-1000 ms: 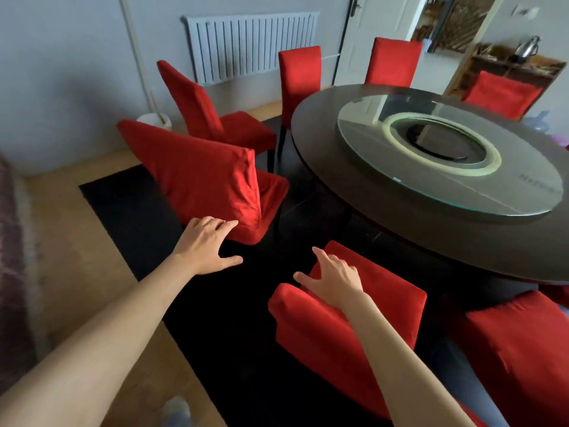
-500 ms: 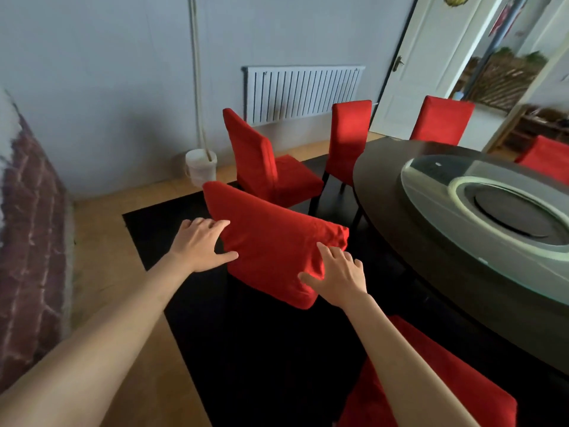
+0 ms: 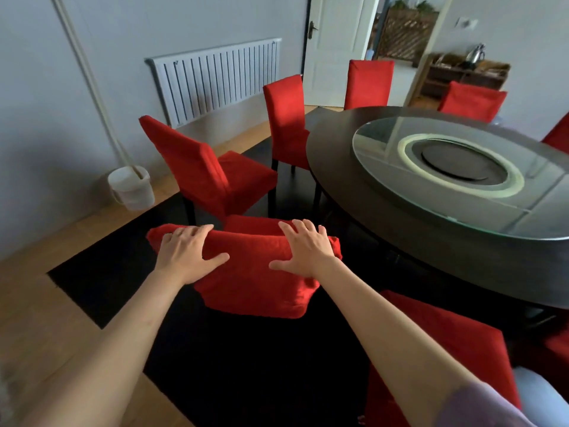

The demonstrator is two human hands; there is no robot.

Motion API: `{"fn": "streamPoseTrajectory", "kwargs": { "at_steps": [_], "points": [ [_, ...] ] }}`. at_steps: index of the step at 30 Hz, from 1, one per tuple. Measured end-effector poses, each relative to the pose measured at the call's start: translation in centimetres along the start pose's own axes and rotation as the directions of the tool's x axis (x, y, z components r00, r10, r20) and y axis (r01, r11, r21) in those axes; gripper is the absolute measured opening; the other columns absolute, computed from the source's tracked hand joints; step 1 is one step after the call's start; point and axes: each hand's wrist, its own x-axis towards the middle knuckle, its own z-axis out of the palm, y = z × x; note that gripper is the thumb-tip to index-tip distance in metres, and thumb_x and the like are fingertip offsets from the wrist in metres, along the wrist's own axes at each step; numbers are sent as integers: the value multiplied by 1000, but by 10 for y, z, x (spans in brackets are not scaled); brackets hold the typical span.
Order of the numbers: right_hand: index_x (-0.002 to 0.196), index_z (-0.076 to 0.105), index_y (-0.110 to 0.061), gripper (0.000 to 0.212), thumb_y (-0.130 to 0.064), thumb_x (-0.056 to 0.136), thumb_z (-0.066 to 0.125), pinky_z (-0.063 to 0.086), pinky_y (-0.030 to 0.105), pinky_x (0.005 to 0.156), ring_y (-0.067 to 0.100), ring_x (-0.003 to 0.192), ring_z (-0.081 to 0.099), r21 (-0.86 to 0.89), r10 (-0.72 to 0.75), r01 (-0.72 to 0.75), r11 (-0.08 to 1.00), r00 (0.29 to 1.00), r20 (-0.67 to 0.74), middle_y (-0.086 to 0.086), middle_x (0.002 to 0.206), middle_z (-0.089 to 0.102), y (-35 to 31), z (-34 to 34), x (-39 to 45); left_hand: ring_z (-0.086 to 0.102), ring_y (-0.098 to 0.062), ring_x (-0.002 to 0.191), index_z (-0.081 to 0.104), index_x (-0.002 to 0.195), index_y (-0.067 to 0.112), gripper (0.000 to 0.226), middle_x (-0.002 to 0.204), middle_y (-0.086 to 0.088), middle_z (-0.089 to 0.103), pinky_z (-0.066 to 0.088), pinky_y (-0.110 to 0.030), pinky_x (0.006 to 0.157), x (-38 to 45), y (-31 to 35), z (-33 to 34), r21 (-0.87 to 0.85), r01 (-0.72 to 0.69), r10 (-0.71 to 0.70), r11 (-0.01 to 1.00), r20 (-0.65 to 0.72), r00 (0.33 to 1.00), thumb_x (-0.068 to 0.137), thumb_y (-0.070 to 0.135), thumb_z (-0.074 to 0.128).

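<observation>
A red-covered chair (image 3: 252, 288) stands right in front of me on the black rug, its back toward me, near the round dark table (image 3: 348, 192). My left hand (image 3: 187, 251) grips the left end of the backrest top, fingers curled over the edge and thumb spread on the near face. My right hand (image 3: 308, 251) holds the right end the same way. The chair's seat and legs are mostly hidden behind the backrest.
Another red chair (image 3: 200, 171) stands just beyond, turned away from the table, and a third (image 3: 286, 118) is pushed in. A glass turntable (image 3: 388, 149) lies on the table. A red chair (image 3: 440, 343) is at my right. A white bucket (image 3: 132, 188) sits by the wall.
Both hands moved forward from open air and closed on the chair's backrest top. The view swung left and nearer, so the chair now faces me squarely.
</observation>
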Motion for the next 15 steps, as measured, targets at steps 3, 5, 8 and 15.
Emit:
{"fn": "streamPoseTrajectory", "kwargs": {
  "at_steps": [3, 5, 8, 15],
  "points": [
    [153, 13, -24, 110, -80, 69, 56, 19, 54, 113, 30, 142, 22, -9, 9, -9, 1000, 999, 42, 9, 154, 28, 5, 3, 23, 41, -26, 132, 29, 147, 27, 89, 143, -5, 46, 31, -45, 107, 25, -1, 8, 9, -35, 35, 999, 41, 999, 77, 80, 39],
    [153, 9, -26, 112, -82, 68, 55, 20, 54, 113, 30, 141, 25, -22, 31, -29, 999, 996, 83, 8, 153, 29, 8, 9, 33, 42, -25, 131, 21, 150, 27, 93, 142, -5, 47, 31, -44, 107, 40, -3, 16, 20, -55, 54, 998, 86, 995, 76, 82, 35],
    [154, 4, -30, 111, -83, 68, 52, 19, 55, 113, 29, 138, 31, -8, 83, -83, 997, 984, 157, 6, 150, 35, 8, 32, 33, 44, -24, 130, 16, 151, 29, 98, 140, -4, 50, 29, -45, 108, 46, -8, 33, 71, -100, 88, 993, 152, 985, 73, 86, 31],
    [151, 18, -33, 111, -93, 61, 40, 28, 51, 107, 25, 109, 57, -39, 220, -217, 975, 970, 106, -1, 101, 65, -3, 45, 44, 58, -19, 114, 32, 145, 30, 121, 124, 2, 63, 41, -36, 97, 79, -29, 41, 63, -258, 245, 964, 156, 957, 48, 101, 15]
  ]
}}
